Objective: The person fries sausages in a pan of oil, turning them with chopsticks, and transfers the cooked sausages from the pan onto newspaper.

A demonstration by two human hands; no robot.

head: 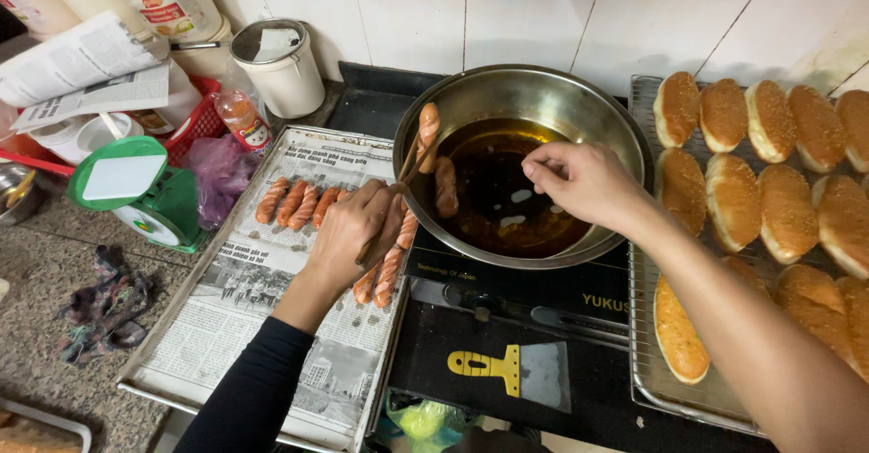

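My left hand (353, 231) grips wooden chopsticks (409, 165) that pinch a fried sausage (427, 136) at the left rim of a steel pan (579, 100) of dark oil. Another sausage (445, 186) lies in the oil. My right hand (579, 181) hovers over the pan with fingers pinched together; whether it holds anything I cannot tell. Fried sausages (294, 202) lie in a row on a newspaper-lined tray (253, 326), with more sausages (389, 267) under my left hand.
A wire rack (644, 344) of sesame buns (733, 195) stands right of the pan. A yellow-handled scraper (511, 367) lies on the black cooktop (480, 326). A green scale (136, 190), white tub (282, 64), sauce bottle (243, 118) and cloth (104, 308) sit at left.
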